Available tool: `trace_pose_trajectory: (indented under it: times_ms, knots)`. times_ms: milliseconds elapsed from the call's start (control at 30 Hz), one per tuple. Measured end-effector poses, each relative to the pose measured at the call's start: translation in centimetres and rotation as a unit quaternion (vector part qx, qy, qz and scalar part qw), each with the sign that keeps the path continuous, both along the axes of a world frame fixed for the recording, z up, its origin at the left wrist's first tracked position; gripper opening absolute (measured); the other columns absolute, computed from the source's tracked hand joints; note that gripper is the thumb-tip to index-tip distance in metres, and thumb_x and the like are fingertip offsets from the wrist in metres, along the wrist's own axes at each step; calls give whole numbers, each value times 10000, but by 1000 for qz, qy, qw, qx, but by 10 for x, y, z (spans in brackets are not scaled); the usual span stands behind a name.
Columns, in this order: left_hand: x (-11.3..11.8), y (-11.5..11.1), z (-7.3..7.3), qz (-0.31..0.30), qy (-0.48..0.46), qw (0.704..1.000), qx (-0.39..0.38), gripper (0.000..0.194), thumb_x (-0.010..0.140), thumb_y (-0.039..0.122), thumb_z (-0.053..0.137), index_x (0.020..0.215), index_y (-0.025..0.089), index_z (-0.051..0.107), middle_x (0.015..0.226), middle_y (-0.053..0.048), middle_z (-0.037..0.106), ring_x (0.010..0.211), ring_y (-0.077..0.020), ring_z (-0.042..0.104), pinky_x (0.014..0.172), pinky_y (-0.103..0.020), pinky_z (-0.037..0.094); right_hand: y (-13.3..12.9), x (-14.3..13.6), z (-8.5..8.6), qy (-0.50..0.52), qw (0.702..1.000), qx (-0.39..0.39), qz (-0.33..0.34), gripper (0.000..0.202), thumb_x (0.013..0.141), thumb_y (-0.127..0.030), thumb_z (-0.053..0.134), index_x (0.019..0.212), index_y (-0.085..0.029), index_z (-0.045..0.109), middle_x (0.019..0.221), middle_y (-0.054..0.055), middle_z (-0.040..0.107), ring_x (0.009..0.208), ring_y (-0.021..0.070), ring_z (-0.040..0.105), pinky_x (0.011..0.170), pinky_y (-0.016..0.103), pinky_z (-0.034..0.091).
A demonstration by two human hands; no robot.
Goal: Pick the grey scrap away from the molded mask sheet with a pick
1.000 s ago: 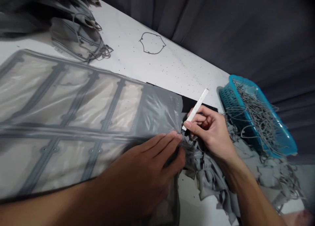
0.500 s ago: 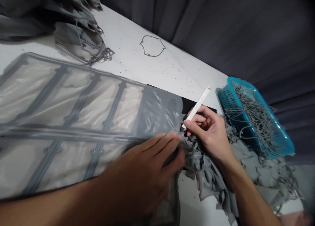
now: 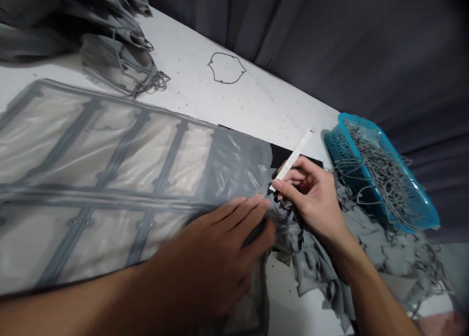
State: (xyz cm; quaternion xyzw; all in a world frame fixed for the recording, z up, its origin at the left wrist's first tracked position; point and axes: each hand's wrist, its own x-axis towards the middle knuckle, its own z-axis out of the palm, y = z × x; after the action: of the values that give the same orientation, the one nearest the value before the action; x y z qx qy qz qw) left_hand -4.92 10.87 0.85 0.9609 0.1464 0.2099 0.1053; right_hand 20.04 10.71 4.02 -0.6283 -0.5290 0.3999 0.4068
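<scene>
Holding down grey sheet with left hand; cannot tell if pinching it; at two o'clock, pinching white tool low in right hand, probably for control.

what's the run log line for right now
left hand: on gray sheet | right hand: holds white tool | blue basket: gray strands inside

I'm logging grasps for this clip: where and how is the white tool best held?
The white tool is probably best pinched low on its slim length, thumb against fingers, from the right, as the right hand does: it slants up rightward, while the left hand on the grey sheet crowds its lower end from the left.
</scene>
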Motion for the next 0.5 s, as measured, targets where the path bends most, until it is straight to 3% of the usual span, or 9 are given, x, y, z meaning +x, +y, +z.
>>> trace_pose_trajectory:
  times_ms: [500]
  knots:
    - [1,0,0,4,2,1000,2,463,1065,319,552,1491,148,617,1638,-183,642,1537,-306,601,1292,-436,452,0,-2,0,-33,999,7,0,389,895,-514,955,908,-239,681,718,-7,715,606,161,651,590,295,538]
